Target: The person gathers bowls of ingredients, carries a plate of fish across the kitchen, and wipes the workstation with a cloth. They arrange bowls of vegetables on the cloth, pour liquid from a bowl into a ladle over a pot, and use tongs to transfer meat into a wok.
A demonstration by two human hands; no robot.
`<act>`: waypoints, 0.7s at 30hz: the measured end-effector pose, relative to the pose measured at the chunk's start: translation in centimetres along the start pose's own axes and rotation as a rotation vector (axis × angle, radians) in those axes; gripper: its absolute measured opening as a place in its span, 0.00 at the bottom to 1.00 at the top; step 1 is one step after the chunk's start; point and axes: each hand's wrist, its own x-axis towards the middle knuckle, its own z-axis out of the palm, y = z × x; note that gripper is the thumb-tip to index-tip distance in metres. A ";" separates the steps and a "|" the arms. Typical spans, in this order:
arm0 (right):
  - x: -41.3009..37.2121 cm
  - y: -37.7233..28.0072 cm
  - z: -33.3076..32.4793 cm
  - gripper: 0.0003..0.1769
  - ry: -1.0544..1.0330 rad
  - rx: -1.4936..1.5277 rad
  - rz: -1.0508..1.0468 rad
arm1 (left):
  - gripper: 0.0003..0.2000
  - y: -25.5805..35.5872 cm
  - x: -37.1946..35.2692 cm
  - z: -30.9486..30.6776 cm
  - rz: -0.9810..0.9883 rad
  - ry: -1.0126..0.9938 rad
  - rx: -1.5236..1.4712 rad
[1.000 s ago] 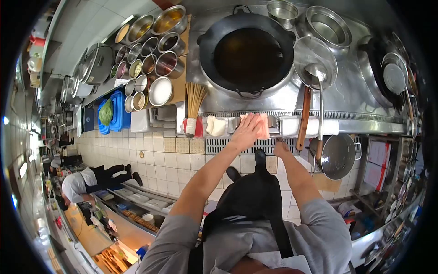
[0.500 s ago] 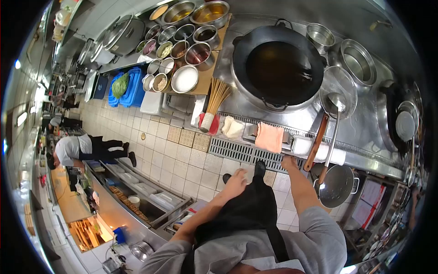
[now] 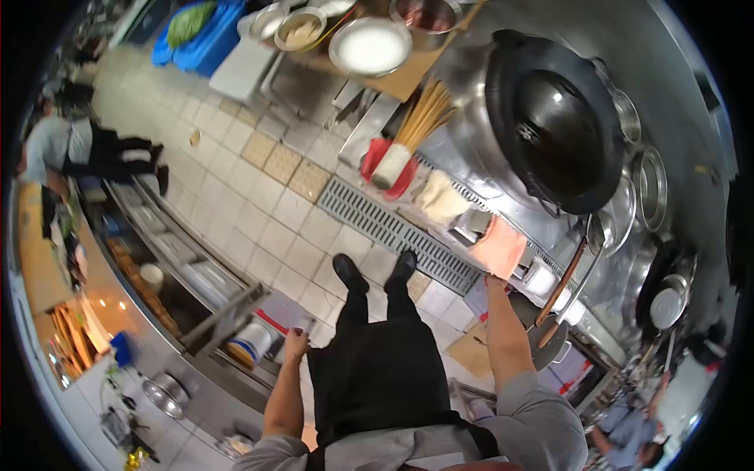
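Observation:
My left hand hangs beside the black apron, near the end of the counter on the left. Its fingers look curled; whether anything is in them is hidden. My right hand reaches to the stove's front edge, just below a folded pink cloth, with its fingers mostly out of sight. A big black wok with dark, shiny contents sits on the stove. To its right lie a strainer with a wooden handle and a ladle, their handles sticking out over the edge.
A bamboo brush stands in a red container beside a cream cloth. Bowls of ingredients, one a white-filled bowl, are at the top. A floor grate runs along the stove. A co-worker bends over the left counter.
My view has turned, so the stove now slants to the right. My left hand has gone from in front of the apron to its left side. My right hand stays at the stove edge.

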 end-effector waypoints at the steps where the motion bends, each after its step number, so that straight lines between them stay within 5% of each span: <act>1: 0.3 0.1 -0.8 0.17 -0.093 0.126 0.125 | 0.14 0.3 -1.2 -0.3 -0.029 -0.035 0.004; 4: 0.6 -0.6 -3.0 0.11 -0.231 0.677 0.696 | 0.12 -3.5 -0.3 0.7 -0.104 -0.076 -0.127; 7: 0.6 0.0 -3.8 0.05 -0.178 0.848 0.916 | 0.13 -4.8 0.4 1.3 -0.193 -0.122 -0.252; 11: -0.2 2.1 -5.1 0.05 -0.252 1.105 0.841 | 0.12 -4.7 0.9 1.5 -0.194 -0.156 -0.341; 15: 0.7 0.8 -5.5 0.05 -0.269 0.952 0.976 | 0.12 -4.4 1.4 1.2 -0.177 -0.169 -0.389; 21: 0.2 0.8 -5.1 0.05 -0.197 0.873 0.897 | 0.11 -3.4 1.4 0.3 -0.183 -0.161 -0.404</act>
